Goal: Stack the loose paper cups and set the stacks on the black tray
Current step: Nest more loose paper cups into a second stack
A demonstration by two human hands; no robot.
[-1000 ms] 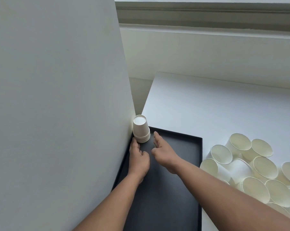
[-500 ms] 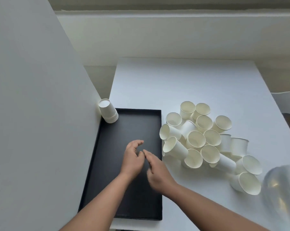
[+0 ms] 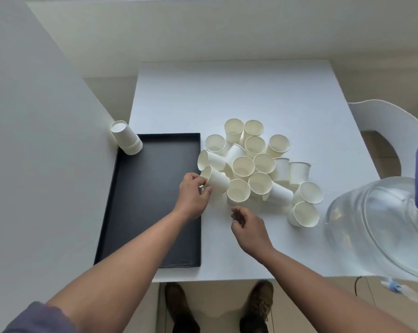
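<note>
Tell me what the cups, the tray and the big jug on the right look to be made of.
Cups: thin paper, by their matte cream walls and rolled rims. Tray: black with a matte finish and low raised rim; plastic or coated metal, cannot tell which. Jug: clear plastic, seemingly, see-through with soft highlights, though glass is not ruled out.

White table — tray, cups

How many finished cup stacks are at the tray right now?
1. The stack stands upside down at the far left corner of the black tray, against the wall. The other cups lie loose on the table.
</note>
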